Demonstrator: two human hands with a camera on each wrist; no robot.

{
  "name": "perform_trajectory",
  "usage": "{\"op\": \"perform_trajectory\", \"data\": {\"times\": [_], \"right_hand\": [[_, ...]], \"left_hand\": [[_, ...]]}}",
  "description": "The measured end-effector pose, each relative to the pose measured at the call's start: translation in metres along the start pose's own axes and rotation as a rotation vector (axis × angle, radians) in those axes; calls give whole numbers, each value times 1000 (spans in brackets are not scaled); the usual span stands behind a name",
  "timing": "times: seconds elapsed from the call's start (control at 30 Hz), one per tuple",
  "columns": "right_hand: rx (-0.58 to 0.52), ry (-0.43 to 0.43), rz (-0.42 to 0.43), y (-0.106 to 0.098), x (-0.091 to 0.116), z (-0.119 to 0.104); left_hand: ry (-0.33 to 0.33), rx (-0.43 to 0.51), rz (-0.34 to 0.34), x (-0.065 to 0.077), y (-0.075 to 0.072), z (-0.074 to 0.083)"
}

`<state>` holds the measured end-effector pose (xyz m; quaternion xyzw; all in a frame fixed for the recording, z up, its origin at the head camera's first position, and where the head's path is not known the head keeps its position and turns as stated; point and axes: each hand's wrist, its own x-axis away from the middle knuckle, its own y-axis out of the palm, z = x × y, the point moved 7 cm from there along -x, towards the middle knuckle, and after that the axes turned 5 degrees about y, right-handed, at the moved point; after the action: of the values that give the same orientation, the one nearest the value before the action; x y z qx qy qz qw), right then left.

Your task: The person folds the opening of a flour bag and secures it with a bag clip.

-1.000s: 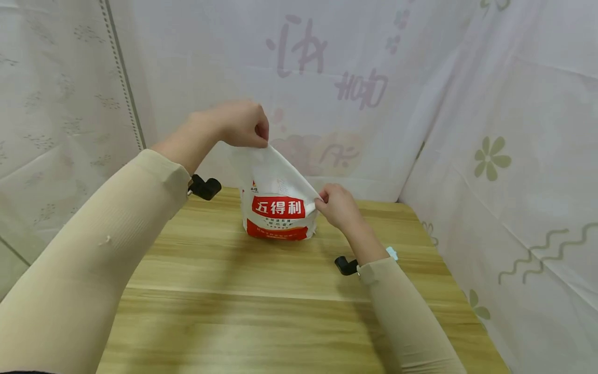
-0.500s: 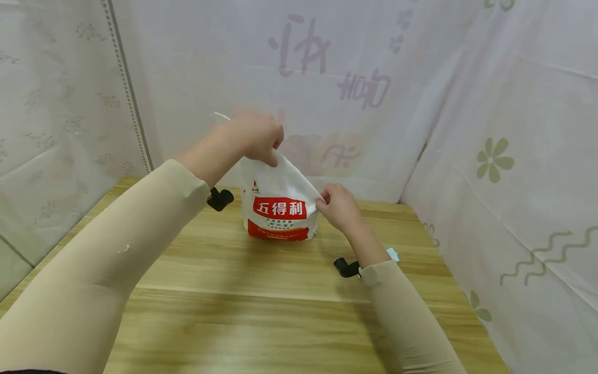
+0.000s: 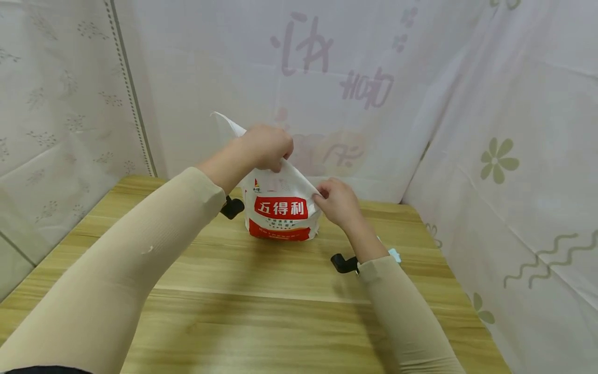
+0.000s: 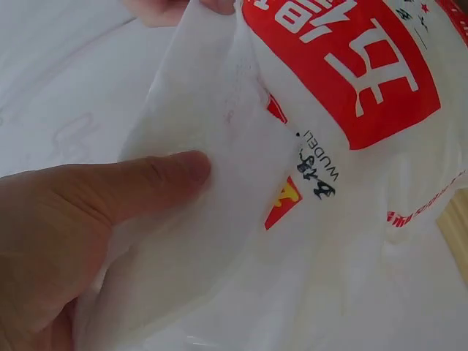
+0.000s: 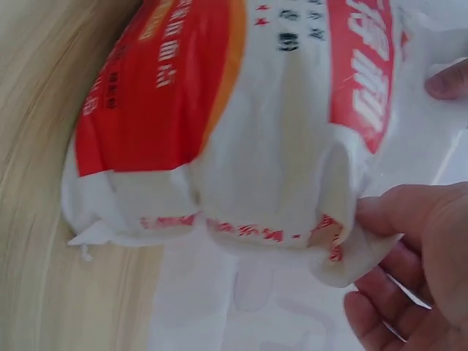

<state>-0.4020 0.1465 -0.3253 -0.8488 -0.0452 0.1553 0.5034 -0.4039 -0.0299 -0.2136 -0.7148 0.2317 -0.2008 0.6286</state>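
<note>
A white flour bag with red panels and printed characters stands on the wooden table. Its upper edge slopes down from left to right. My left hand pinches that edge near the middle, the thumb on the near face of the bag, as the left wrist view shows. A loose white corner of the bag sticks up behind this hand. Lower down, my right hand pinches the bag's right corner between thumb and fingers, seen also in the right wrist view. Whatever is inside the bag is hidden.
The wooden table reaches back to a pale printed curtain. Another curtain side hangs close along the table's right edge. Black camera mounts sit at both wrists, under light sleeves.
My left hand has moved right and down along the bag's upper edge, leaving the top left corner sticking up behind it. The right hand keeps its pinch at nearly the same place.
</note>
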Motion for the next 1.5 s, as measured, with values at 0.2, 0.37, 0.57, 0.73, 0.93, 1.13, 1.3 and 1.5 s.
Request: {"op": "perform_trajectory", "data": {"times": [0.2, 0.37, 0.57, 0.73, 0.93, 1.13, 1.3, 1.5], "right_hand": [[4, -28, 69, 0, 3, 0], [-2, -32, 77, 0, 4, 1], [-5, -22, 67, 0, 3, 2], [-32, -17, 34, 1, 4, 5], [-42, 42, -5, -2, 5, 13], [-35, 49, 2, 0, 8, 15], [-45, 58, 2, 1, 9, 18], [-48, 86, -40, 0, 11, 19]], "left_hand": [[-4, -19, 12, 0, 5, 2], [-40, -35, -20, -3, 8, 8], [-24, -52, -35, -8, 13, 13], [-22, -36, -23, -7, 13, 10], [-50, 5, -12, -3, 11, 7], [-53, 14, -13, -3, 18, 6], [-55, -3, -13, -4, 23, 8], [-43, -33, -4, -4, 24, 13]]}}
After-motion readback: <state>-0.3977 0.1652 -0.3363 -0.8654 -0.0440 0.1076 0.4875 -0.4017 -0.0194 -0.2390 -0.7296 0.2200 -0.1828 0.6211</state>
